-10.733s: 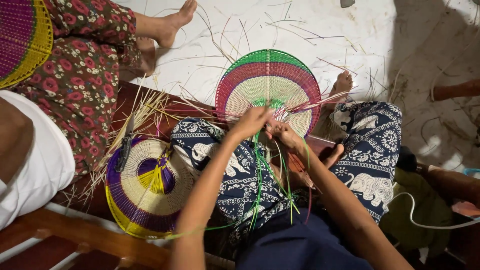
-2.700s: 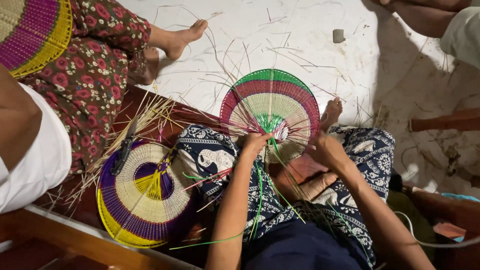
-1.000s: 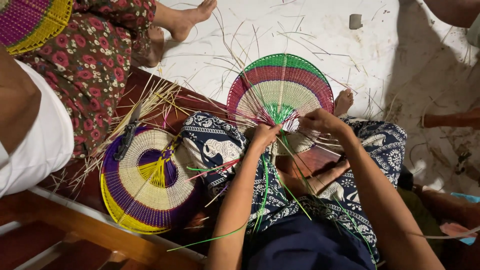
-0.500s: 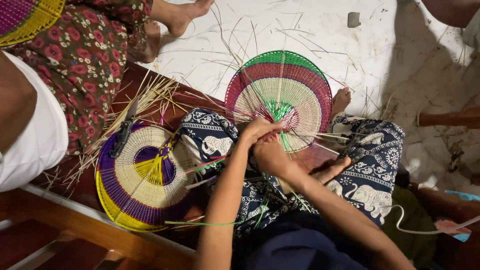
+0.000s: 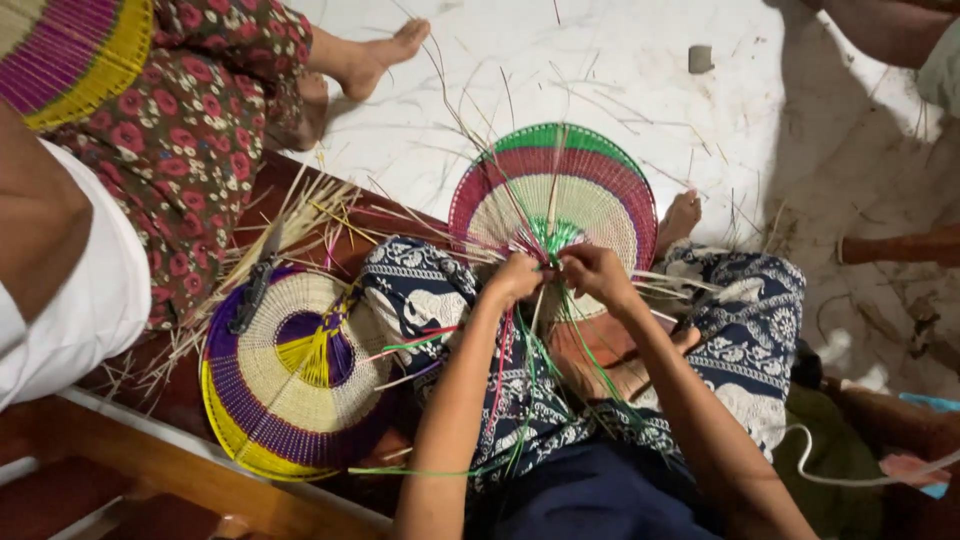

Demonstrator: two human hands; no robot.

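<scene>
At frame centre, the left hand point(image 5: 515, 277) and right hand point(image 5: 592, 272) both pinch loose strands at the base of the woven fan point(image 5: 553, 195), which spreads upward away from them, resting on the knees.

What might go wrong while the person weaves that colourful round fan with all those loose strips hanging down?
The left hand and right hand pinch thin strips at the centre of the woven fan; one might slip or snap, probably loosening the weave. The loose green and pink strips trail over the patterned trousers and may tangle. The finished purple and yellow fan lies close beside the knee and might get crushed.
</scene>
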